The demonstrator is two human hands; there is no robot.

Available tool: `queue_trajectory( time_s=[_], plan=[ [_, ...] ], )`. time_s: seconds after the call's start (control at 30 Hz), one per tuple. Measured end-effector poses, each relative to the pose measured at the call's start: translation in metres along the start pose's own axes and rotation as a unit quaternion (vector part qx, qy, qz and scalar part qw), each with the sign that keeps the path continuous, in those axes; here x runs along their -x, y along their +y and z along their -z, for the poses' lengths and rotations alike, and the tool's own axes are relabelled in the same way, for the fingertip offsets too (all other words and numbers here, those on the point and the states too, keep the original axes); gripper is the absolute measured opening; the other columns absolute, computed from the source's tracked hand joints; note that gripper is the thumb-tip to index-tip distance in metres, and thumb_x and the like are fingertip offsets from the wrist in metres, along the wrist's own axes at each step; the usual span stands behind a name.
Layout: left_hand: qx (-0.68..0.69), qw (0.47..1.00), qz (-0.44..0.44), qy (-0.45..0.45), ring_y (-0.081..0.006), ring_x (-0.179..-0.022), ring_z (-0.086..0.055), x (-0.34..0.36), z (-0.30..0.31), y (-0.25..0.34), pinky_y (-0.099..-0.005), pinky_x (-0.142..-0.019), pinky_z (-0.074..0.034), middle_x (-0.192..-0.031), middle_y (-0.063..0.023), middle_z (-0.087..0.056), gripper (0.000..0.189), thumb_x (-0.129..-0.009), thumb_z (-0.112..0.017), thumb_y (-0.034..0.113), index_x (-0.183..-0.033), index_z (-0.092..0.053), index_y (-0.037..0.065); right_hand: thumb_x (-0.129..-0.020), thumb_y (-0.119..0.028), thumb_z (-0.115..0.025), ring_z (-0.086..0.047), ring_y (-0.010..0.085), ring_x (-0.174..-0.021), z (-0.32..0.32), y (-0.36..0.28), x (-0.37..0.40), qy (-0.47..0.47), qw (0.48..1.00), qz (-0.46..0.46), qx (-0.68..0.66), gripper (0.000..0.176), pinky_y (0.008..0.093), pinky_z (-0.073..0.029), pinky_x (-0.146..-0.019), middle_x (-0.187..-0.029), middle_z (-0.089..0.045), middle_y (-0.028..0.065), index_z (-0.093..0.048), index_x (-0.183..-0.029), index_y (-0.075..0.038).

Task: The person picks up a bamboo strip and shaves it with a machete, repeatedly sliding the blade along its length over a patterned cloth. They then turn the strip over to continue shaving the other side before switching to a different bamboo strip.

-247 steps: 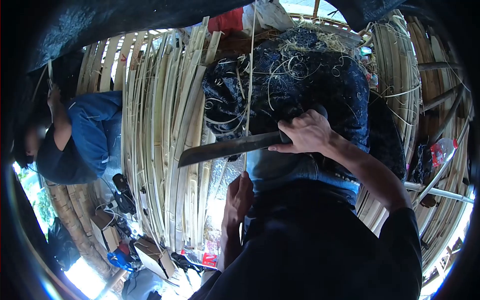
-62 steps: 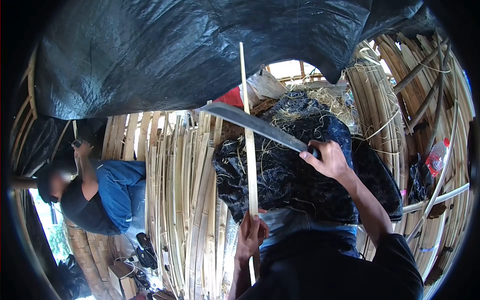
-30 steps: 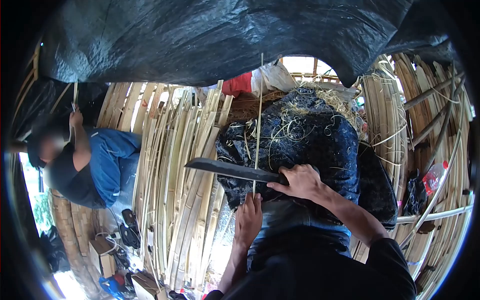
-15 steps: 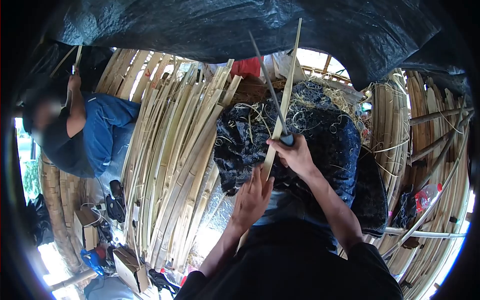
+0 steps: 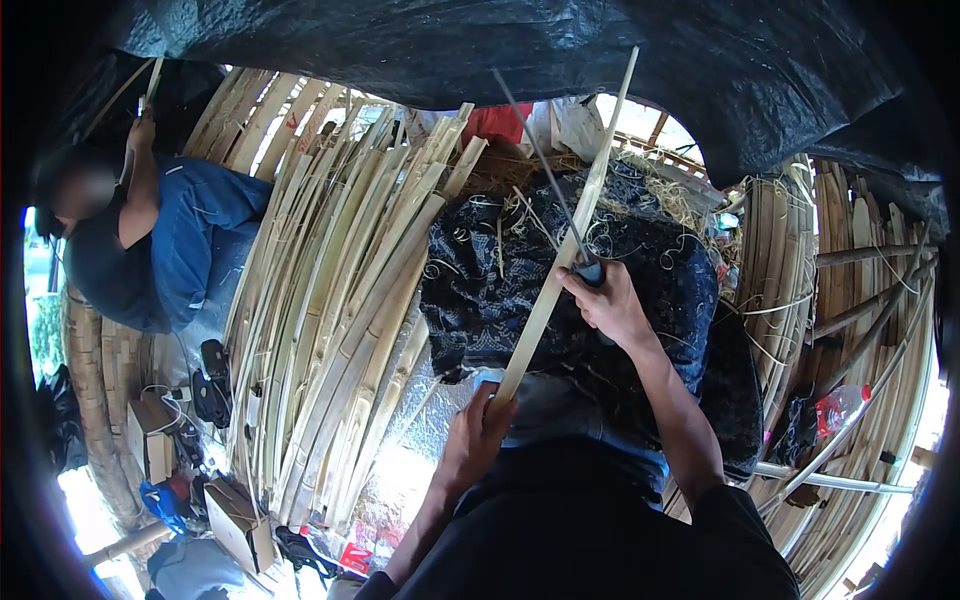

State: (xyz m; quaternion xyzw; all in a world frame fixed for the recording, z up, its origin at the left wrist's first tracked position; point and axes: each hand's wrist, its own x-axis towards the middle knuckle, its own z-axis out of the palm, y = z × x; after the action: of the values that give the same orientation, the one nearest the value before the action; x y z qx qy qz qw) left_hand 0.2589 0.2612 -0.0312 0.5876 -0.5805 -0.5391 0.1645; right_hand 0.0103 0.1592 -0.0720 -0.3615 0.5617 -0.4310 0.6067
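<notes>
A long pale bamboo strip (image 5: 545, 307) slants from my lap up toward the dark sheet overhead. Its near end is in my left hand (image 5: 474, 432), whose fingers are closed round it. In my right hand (image 5: 612, 302) is the dark handle of a long, thin-bladed knife (image 5: 552, 182), with the thumb against the strip. The blade points up and away, crossing the strip just beyond my thumb. Beneath both lies a dark patterned cloth (image 5: 480, 300) over my legs, sprinkled with curly shavings (image 5: 680, 243).
Many split bamboo lengths (image 5: 340, 300) lie to the left. Past them sits another person (image 5: 115, 245) holding a thin strip upright. Bundled slats (image 5: 770, 245) and a plastic bottle (image 5: 843, 408) are on the right; cardboard boxes (image 5: 240, 530) stand lower left. A black sheet (image 5: 420, 50) hangs low overhead.
My left hand has moved down and left along with the strip's near end, going from flat fingers to a closed grip. My right hand, with the knife, has shifted slightly right.
</notes>
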Motion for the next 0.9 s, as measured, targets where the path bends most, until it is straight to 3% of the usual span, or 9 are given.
queue_trajectory(
  time_s=[0.07, 0.23, 0.3, 0.33, 0.4, 0.43, 0.47, 0.57, 0.9],
  plan=[
    [-0.011, 1.000, -0.025, 0.012, -0.0400, -0.068, -0.065, -0.003, -0.003, -0.004, -0.0445, -0.060, -0.048, -0.072, -0.0225, -0.063, 0.030, -0.099, -0.062, 0.025, -0.112, -0.052, 0.000, -0.097, -0.025, -0.066, -0.047, 0.0216, -0.042, 0.009, 0.020, -0.004, 0.057, 0.879, 0.292, 0.373, 0.027, 0.0347, -0.038, -0.044, -0.052, -0.047, 0.0076, -0.066, -0.091, 0.001],
    [-0.078, 0.987, -0.134, 0.036, -0.0363, -0.065, -0.065, -0.011, -0.012, -0.038, -0.0438, -0.058, -0.047, -0.070, -0.0220, -0.062, 0.035, -0.099, -0.061, 0.030, -0.113, -0.053, -0.001, -0.096, -0.032, -0.066, -0.055, 0.0292, -0.051, 0.007, 0.018, 0.032, 0.054, 0.942, 0.078, 0.321, 0.028, 0.0379, -0.044, -0.050, -0.065, -0.057, 0.0140, -0.068, -0.096, -0.004],
    [-0.067, 0.995, -0.078, 0.005, -0.0263, -0.058, -0.061, -0.014, -0.006, -0.029, -0.0408, -0.055, -0.044, -0.065, -0.0174, -0.057, 0.039, -0.099, -0.060, 0.035, -0.108, -0.057, -0.003, -0.095, -0.029, -0.066, -0.058, 0.0284, -0.059, 0.017, 0.063, 0.030, 0.075, 0.693, 0.453, 0.556, 0.026, 0.0369, -0.046, -0.051, -0.088, -0.064, 0.0156, -0.070, -0.113, -0.010],
    [-0.069, 0.994, -0.079, 0.003, -0.0263, -0.058, -0.061, -0.017, -0.001, -0.017, -0.0408, -0.055, -0.044, -0.065, -0.0174, -0.057, 0.039, -0.099, -0.060, 0.035, -0.108, -0.057, -0.003, -0.095, -0.023, -0.065, -0.058, 0.0280, -0.066, 0.023, 0.080, 0.029, 0.058, 0.634, 0.495, 0.592, 0.033, 0.0368, -0.050, -0.051, -0.108, -0.061, 0.0178, -0.065, -0.128, -0.016],
    [0.043, 0.980, 0.176, -0.082, -0.0179, -0.054, -0.051, -0.019, 0.006, 0.007, -0.0375, -0.052, -0.039, -0.061, -0.0105, -0.050, 0.041, -0.100, -0.058, 0.038, -0.101, -0.059, -0.003, -0.094, -0.027, -0.066, -0.060, 0.0297, -0.064, 0.015, 0.074, 0.036, 0.054, 0.618, 0.501, 0.604, 0.030, 0.0382, -0.052, -0.052, -0.100, -0.064, 0.0183, -0.068, -0.121, -0.014],
    [0.041, 0.980, 0.175, -0.082, -0.0179, -0.054, -0.051, -0.019, 0.006, 0.006, -0.0375, -0.052, -0.039, -0.061, -0.0105, -0.050, 0.041, -0.100, -0.058, 0.038, -0.101, -0.059, -0.003, -0.093, -0.032, -0.067, -0.062, 0.0314, -0.062, 0.008, 0.072, 0.037, 0.048, 0.601, 0.508, 0.615, 0.029, 0.0397, -0.054, -0.053, -0.091, -0.066, 0.0187, -0.070, -0.114, -0.012],
    [0.032, 0.981, 0.171, -0.082, -0.0136, -0.055, -0.051, -0.019, 0.006, 0.003, -0.0339, -0.050, -0.038, -0.060, -0.0065, -0.048, 0.038, -0.101, -0.055, 0.038, -0.095, -0.058, 0.000, -0.089, -0.045, -0.070, -0.065, 0.0350, -0.058, -0.005, 0.077, 0.035, 0.040, 0.783, 0.270, 0.559, 0.037, 0.0426, -0.057, -0.057, -0.071, -0.067, 0.0169, -0.072, -0.096, -0.009],
    [0.026, 0.989, 0.136, -0.057, -0.0088, -0.054, -0.045, -0.017, 0.002, -0.010, -0.0300, -0.048, -0.034, -0.058, -0.0012, -0.043, 0.038, -0.103, -0.052, 0.038, -0.087, -0.056, 0.003, -0.086, -0.059, -0.067, -0.066, 0.0372, -0.054, -0.010, 0.057, 0.032, 0.043, 0.823, 0.230, 0.518, 0.052, 0.0463, -0.057, -0.059, -0.056, -0.062, 0.0149, -0.070, -0.083, -0.007],
    [0.088, 0.985, 0.142, -0.048, -0.0124, -0.060, -0.034, -0.018, 0.001, -0.021, -0.0347, -0.055, -0.029, -0.062, -0.0019, -0.038, 0.053, -0.102, -0.050, 0.046, -0.075, -0.051, 0.000, -0.086, -0.073, -0.053, -0.069, 0.0334, -0.065, -0.010, 0.044, 0.014, -0.023, 0.781, 0.177, 0.599, 0.070, 0.0449, -0.057, -0.061, -0.066, -0.066, 0.0197, -0.072, -0.081, -0.006]
  ],
)
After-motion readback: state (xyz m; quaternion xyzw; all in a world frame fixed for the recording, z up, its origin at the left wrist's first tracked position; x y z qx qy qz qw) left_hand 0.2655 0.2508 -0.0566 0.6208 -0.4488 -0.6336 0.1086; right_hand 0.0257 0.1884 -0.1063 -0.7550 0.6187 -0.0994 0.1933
